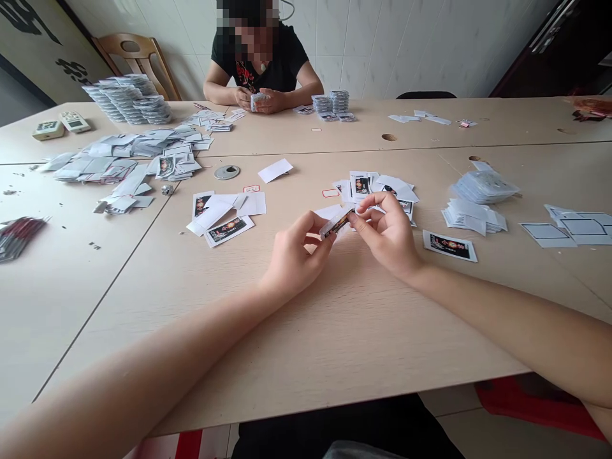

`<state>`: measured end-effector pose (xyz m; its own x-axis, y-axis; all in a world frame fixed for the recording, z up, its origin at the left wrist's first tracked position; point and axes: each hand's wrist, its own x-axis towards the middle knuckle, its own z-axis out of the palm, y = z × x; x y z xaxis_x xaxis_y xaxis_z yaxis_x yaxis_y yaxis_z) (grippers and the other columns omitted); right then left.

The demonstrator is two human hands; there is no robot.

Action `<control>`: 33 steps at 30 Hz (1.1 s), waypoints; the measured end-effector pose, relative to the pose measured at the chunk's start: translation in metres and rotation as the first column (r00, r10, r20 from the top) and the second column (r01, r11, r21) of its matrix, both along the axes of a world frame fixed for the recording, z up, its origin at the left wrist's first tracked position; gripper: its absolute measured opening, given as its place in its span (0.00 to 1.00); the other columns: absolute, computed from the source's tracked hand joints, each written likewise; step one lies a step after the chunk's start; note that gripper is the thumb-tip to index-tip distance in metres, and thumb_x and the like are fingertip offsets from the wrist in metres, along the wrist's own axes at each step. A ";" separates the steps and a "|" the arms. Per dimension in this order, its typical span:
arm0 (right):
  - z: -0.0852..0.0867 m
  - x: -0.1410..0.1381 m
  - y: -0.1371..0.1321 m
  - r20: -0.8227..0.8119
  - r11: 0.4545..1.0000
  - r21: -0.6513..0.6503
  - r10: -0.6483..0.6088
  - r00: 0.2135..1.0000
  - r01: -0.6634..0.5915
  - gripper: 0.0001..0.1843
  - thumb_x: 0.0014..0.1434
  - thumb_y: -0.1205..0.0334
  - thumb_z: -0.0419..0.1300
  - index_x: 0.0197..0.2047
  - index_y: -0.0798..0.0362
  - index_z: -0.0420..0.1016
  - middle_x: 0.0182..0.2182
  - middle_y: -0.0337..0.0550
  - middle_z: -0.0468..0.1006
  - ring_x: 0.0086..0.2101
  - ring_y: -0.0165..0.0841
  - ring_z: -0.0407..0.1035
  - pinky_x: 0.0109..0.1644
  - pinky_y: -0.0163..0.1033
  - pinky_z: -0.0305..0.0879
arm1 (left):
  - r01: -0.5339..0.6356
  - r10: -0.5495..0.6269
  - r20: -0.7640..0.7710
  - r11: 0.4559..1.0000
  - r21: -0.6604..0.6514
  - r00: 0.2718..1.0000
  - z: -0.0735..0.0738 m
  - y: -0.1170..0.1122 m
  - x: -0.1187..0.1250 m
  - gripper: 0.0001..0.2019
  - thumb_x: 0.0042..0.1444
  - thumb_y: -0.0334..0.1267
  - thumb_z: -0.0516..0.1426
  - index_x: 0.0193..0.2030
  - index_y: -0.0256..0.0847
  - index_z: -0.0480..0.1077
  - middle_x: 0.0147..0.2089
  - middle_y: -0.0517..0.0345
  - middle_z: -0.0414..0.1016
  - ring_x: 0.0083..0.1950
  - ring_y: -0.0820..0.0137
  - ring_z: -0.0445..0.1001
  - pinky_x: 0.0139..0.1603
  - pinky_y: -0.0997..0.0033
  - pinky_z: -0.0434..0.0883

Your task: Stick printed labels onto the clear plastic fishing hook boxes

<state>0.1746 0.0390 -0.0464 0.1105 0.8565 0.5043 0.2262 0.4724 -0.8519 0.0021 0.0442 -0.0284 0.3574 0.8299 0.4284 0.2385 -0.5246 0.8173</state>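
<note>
Left table end: a loose heap of white paper slips (127, 156) lies on a pale wood-grain table (306, 357), near tall stacks of pale flat packets (127, 99).
Left hand (291, 255): closed, gripping the narrow packet's left end.
Held item: a narrow black-and-white printed packet (337, 223), raised between both hands.
Co-worker's hands (255, 100): holding a small pale packet, far across the table.
Right hand (387, 233): thumb and fingers pinching the packet's right end.
Right table end: a black-printed white card (449, 245) lies near a stack of white paper sleeves (482, 188).

The narrow white packet (337, 222) at center bore a black label with red print; upper center, the seated person's black shirt (282, 57) showed red flowers; the pale beige wood-grain tabletop (335, 331) stretched below.
</note>
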 end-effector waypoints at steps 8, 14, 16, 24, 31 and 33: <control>0.000 0.002 0.000 0.089 0.997 0.075 -0.014 0.996 0.007 0.10 0.59 0.56 0.59 0.37 0.49 0.62 0.36 0.38 0.67 0.32 0.28 0.67 0.33 0.36 0.66 | -0.003 0.005 -0.040 0.999 0.051 0.999 -0.001 -0.001 0.000 0.01 0.56 0.33 0.56 0.35 0.40 0.65 0.34 0.60 0.72 0.35 0.75 0.71 0.40 0.71 0.75; -0.001 0.003 0.000 0.106 0.996 0.090 -0.028 0.994 0.018 0.08 0.59 0.58 0.58 0.37 0.49 0.62 0.36 0.39 0.67 0.33 0.29 0.67 0.34 0.37 0.67 | -0.007 0.010 -0.058 0.998 0.057 0.998 -0.001 -0.001 -0.001 0.02 0.56 0.33 0.55 0.36 0.40 0.65 0.35 0.60 0.72 0.34 0.76 0.71 0.40 0.72 0.75; -0.001 0.003 0.000 0.110 0.995 0.098 -0.035 0.993 0.024 0.07 0.59 0.58 0.58 0.37 0.49 0.62 0.36 0.39 0.67 0.33 0.30 0.67 0.33 0.37 0.67 | -0.002 0.005 -0.056 0.999 0.054 0.998 -0.001 -0.001 -0.001 0.02 0.56 0.33 0.55 0.36 0.41 0.65 0.35 0.60 0.72 0.34 0.76 0.71 0.40 0.72 0.75; -0.001 0.003 0.001 0.157 0.992 0.118 -0.063 0.986 0.045 0.06 0.61 0.58 0.56 0.35 0.49 0.63 0.34 0.40 0.67 0.33 0.31 0.66 0.31 0.36 0.66 | 0.006 -0.003 -0.041 0.998 0.070 0.999 0.001 -0.001 -0.001 0.02 0.56 0.31 0.55 0.36 0.41 0.66 0.34 0.61 0.72 0.35 0.76 0.70 0.40 0.73 0.74; -0.001 0.003 0.000 0.219 0.988 0.152 -0.059 0.974 0.025 0.04 0.62 0.61 0.53 0.36 0.49 0.61 0.34 0.40 0.65 0.32 0.30 0.64 0.28 0.35 0.63 | 0.003 0.003 -0.060 0.994 0.106 0.998 0.000 -0.002 -0.001 0.03 0.56 0.30 0.55 0.37 0.41 0.66 0.35 0.61 0.71 0.34 0.77 0.70 0.39 0.75 0.74; -0.001 0.003 0.000 0.237 0.986 0.164 -0.056 0.970 0.017 0.03 0.63 0.63 0.52 0.36 0.49 0.60 0.34 0.40 0.65 0.33 0.30 0.63 0.30 0.35 0.64 | -0.004 0.012 -0.073 0.994 0.113 0.997 0.000 -0.003 -0.001 0.03 0.56 0.31 0.55 0.37 0.41 0.65 0.35 0.61 0.72 0.34 0.77 0.69 0.39 0.75 0.74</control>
